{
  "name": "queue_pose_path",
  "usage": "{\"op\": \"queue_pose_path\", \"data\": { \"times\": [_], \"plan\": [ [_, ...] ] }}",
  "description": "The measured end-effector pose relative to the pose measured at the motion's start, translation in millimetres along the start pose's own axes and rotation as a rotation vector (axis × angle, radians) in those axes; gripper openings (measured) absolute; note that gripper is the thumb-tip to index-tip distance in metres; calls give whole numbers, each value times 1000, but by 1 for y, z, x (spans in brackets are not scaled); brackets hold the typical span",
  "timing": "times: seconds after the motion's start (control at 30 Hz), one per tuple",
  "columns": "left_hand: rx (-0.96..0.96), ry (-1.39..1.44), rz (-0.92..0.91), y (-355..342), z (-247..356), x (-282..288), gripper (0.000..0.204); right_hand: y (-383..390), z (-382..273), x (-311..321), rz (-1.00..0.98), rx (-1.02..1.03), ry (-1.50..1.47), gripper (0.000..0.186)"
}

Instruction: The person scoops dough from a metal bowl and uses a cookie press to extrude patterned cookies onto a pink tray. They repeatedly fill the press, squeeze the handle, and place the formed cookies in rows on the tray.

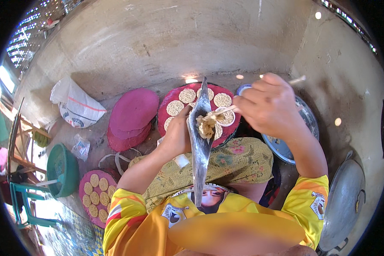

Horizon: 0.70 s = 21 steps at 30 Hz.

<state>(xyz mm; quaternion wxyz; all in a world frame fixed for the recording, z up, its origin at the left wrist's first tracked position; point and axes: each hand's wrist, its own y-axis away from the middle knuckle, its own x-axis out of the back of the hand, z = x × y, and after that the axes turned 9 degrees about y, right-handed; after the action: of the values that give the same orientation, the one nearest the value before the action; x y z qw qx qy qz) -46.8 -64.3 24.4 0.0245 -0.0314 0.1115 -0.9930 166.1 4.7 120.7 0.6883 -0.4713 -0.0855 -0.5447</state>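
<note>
While the left hand (177, 134) steadies, the right hand (265, 104) tends the paste (206, 128)

As a person sits over a red mat (173, 92) dotted with pale round cakes (173, 108), a long wooden tool (200, 155), pointed at both ends, spans the space between lap and mat, with a lump of the paste sitting at its wide middle. The step in hand appears to be packing that paste into the tool, or gathering it there, with a slender stick (296, 80). The left hand wraps the tool's left edge near the middle, thumb on the near face; its other fingertips are hidden, so how tightly they press cannot be told. The right hand closes into a fist around the stick, whose lower end meets the paste while its upper end juts out past the knuckles. Neither hand is spread. Judging from the pose, the next move calls for a firm left hold and short, controlled strokes that keep the paste centred on the wood, since loose bits could drop onto the cakes below. To the right, a blue basin (272, 147) stands near.
</note>
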Motion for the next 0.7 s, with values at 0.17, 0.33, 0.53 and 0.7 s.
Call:
{"op": "queue_pose_path", "data": {
  "times": [0.17,0.33,0.53,0.7],
  "plan": [
    [180,316,135,5,-26,21,54,-27,-49,-15,-31,176,76,15],
    [137,315,440,14,-53,49,65,-23,-72,-13,-78,127,82,16],
    [-64,173,357,13,-46,82,37,-5,-35,-31,-104,-397,-198,19],
    [-226,108,173,14,-52,65,27,7,-71,-93,-88,-728,-728,19]
  ]
}}
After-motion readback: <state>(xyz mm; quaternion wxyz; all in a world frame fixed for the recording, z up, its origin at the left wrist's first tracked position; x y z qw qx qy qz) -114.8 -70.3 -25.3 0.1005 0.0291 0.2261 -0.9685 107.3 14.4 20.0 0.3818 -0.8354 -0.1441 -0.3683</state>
